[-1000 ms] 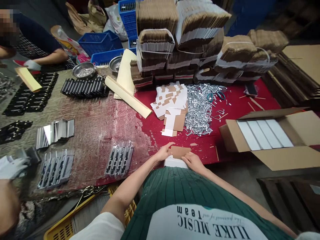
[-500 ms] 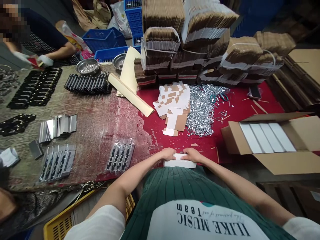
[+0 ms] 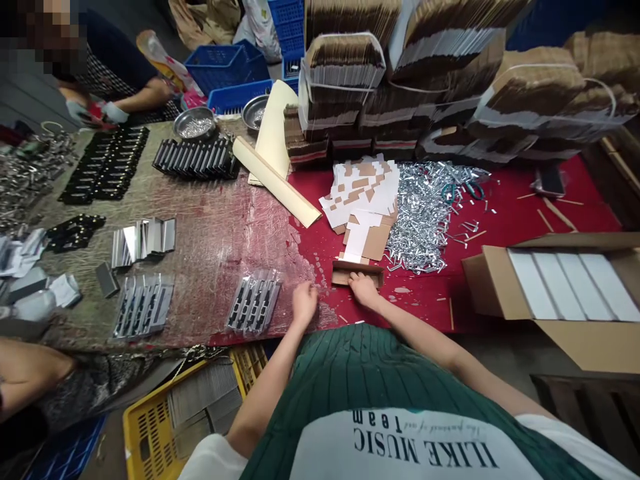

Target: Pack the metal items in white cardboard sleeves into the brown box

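Observation:
My right hand grips the near wall of a small cardboard box, its fingers reaching inside. The box is open at the top, showing a brown interior, and rests on the red part of the table. Over the table to the left of the box is my left hand, loosely curled with nothing visible in it. Left of that hand lies a clear-bagged set of metal and black parts. Flat white box blanks are piled just beyond the small box, beside a heap of small shiny metal pieces.
A carton holding white boxes stands open at right. Bundled cardboard blanks are stacked at the back. A second bagged set lies left. Below the table's front edge is a yellow crate. A co-worker's gloved hands are far left.
Both hands were on a white box at the front edge. Now the small box stands open farther forward under my right hand, and my left hand has let go and moved left. The view has shifted.

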Motion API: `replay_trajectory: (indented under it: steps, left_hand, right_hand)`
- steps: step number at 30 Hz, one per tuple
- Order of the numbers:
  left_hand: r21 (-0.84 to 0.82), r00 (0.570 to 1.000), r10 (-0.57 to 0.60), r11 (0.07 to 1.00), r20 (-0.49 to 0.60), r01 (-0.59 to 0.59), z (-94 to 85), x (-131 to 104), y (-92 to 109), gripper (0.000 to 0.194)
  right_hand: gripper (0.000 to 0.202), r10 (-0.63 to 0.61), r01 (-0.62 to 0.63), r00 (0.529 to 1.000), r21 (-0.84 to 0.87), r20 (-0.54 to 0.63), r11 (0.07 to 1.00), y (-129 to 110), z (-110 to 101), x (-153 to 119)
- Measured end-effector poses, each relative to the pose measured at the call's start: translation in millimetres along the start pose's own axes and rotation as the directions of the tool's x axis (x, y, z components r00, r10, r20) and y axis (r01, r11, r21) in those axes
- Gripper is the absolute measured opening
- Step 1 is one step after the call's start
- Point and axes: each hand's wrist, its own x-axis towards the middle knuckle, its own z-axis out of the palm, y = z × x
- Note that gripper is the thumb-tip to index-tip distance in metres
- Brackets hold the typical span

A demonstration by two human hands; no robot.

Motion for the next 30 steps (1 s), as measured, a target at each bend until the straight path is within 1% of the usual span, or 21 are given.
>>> replay_trajectory:
  steps: [1,3,5,6,7,8,9,10,12,14,15,17,19,20,21,22,24,25,26,28,30]
  left_hand:
    - [0.118,0.991,-0.038,0.992,-0.125,0.053,-15.3,0,-20,0.034]
    - [0.323,0.945,-0.129,0.919,-0.300,0.227,-41.5,-3,-60,0.045]
    - [0.451,0.920,-0.163,0.832,-0.357,0.322,-55.0,-9,-90,0.052]
    - [0.499,0.924,-0.154,0.805,-0.349,0.322,-55.9,-13,-99,0.055]
    - [0.538,0.936,-0.133,0.788,-0.327,0.300,-53.2,-16,-104,0.057]
    - [0.571,0.948,-0.109,0.775,-0.300,0.270,-47.9,-20,-103,0.060]
    - [0.599,0.958,-0.086,0.764,-0.273,0.239,-40.7,-22,-99,0.064]
    - [0.624,0.968,-0.065,0.753,-0.243,0.208,-32.7,-25,-92,0.066]
    - [0.667,0.986,-0.021,0.734,-0.166,0.128,-17.7,-31,-76,0.066]
    - [0.689,0.996,0.035,0.724,-0.081,0.031,-7.8,-38,-63,0.059]
    - [0.688,0.997,0.063,0.726,-0.044,-0.016,-5.0,-43,-60,0.055]
    - [0.661,0.992,0.118,0.743,0.033,-0.110,-3.1,-53,-58,0.049]
    - [0.597,0.975,0.169,0.771,0.145,-0.223,-4.1,-62,-61,0.043]
    - [0.555,0.960,0.197,0.785,0.197,-0.275,-5.1,-65,-63,0.042]
    - [0.516,0.949,0.221,0.799,0.225,-0.309,-6.2,-66,-64,0.042]
    - [0.494,0.949,0.231,0.812,0.216,-0.310,-7.1,-66,-65,0.042]
    - [0.504,0.978,0.190,0.838,0.090,-0.209,-8.6,-61,-64,0.045]
    - [0.518,0.990,0.142,0.846,0.007,-0.125,-9.0,-56,-63,0.047]
    - [0.529,0.994,0.086,0.847,-0.063,-0.040,-9.4,-50,-63,0.049]
    - [0.530,0.994,-0.008,0.845,-0.113,0.067,-10.4,-37,-65,0.052]
    - [0.511,0.994,-0.068,0.854,-0.080,0.100,-12.7,-24,-72,0.056]
  right_hand:
    - [0.021,-0.054,0.054,0.999,0.016,0.003,0.998,7,-1,-2]
    - [0.023,-0.084,0.094,0.988,0.075,-0.127,0.993,26,-1,-11]
    - [0.032,0.106,-0.056,0.939,0.158,-0.327,0.986,49,-2,-20]
    - [0.035,0.269,-0.199,0.880,0.211,-0.391,0.957,61,-2,-22]
    - [0.036,0.430,-0.354,0.811,0.252,-0.396,0.901,73,-1,-23]
    - [0.036,0.545,-0.478,0.757,0.263,-0.360,0.838,84,0,-23]
    - [0.034,0.602,-0.553,0.739,0.240,-0.301,0.798,94,2,-21]
    - [0.033,0.614,-0.583,0.752,0.193,-0.239,0.789,103,4,-17]
    - [0.030,0.552,-0.547,0.821,0.080,-0.147,0.834,115,6,-9]
    - [0.027,0.481,-0.484,0.869,-0.001,-0.115,0.875,122,4,-3]
    - [0.026,0.477,-0.482,0.871,-0.013,-0.119,0.876,125,2,-2]
    - [0.024,0.548,-0.551,0.819,0.033,-0.169,0.834,126,-4,-7]
    - [0.024,0.646,-0.629,0.719,0.155,-0.257,0.762,123,-11,-20]
    - [0.024,0.663,-0.626,0.688,0.222,-0.295,0.748,118,-13,-30]
    - [0.023,0.644,-0.581,0.694,0.278,-0.322,0.765,110,-15,-39]
    - [0.022,0.584,-0.496,0.740,0.317,-0.333,0.809,101,-16,-49]
    - [0.020,0.387,-0.264,0.861,0.361,-0.331,0.895,77,-13,-62]
    - [0.021,0.294,-0.162,0.897,0.372,-0.330,0.914,66,-10,-65]
    - [0.022,0.236,-0.099,0.910,0.374,-0.341,0.922,56,-7,-65]
    - [0.026,0.269,-0.122,0.876,0.356,-0.400,0.927,45,0,-58]
    - [0.030,0.428,-0.302,0.795,0.333,-0.429,0.893,44,6,-48]
